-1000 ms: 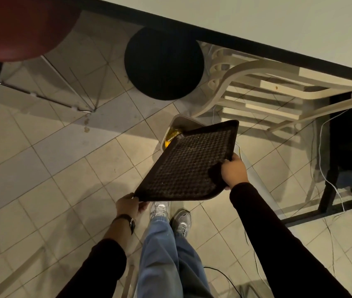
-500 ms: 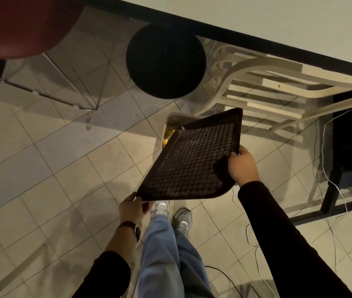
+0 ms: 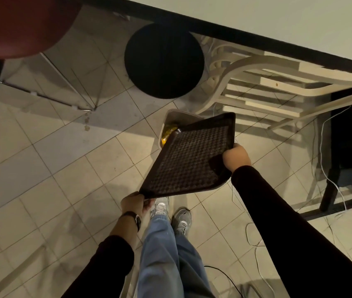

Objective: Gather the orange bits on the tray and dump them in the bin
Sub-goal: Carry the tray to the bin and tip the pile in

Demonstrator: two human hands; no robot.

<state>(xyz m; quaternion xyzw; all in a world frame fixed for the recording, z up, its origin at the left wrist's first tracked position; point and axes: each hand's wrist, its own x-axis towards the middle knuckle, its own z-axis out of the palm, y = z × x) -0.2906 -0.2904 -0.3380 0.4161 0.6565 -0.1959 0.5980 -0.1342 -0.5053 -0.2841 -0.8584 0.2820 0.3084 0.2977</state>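
Observation:
A dark brown textured tray (image 3: 190, 160) is held tilted above the floor, its far corner dipping over a small pale bin (image 3: 178, 114). Orange bits (image 3: 168, 132) lie inside the bin, partly hidden by the tray. My left hand (image 3: 133, 202) grips the tray's near corner. My right hand (image 3: 236, 157) grips the tray's right edge, fingers curled around it. The tray's surface shows only small specks.
A black round stool (image 3: 164, 61) stands just beyond the bin. A cream chair frame (image 3: 256, 87) lies under the white table (image 3: 278, 22) at right. A red chair (image 3: 20, 24) sits at top left. Cables (image 3: 325, 160) trail on the tiled floor at right.
The tray has tilted more steeply toward the bin, its right side raised. Both hands keep their hold on it.

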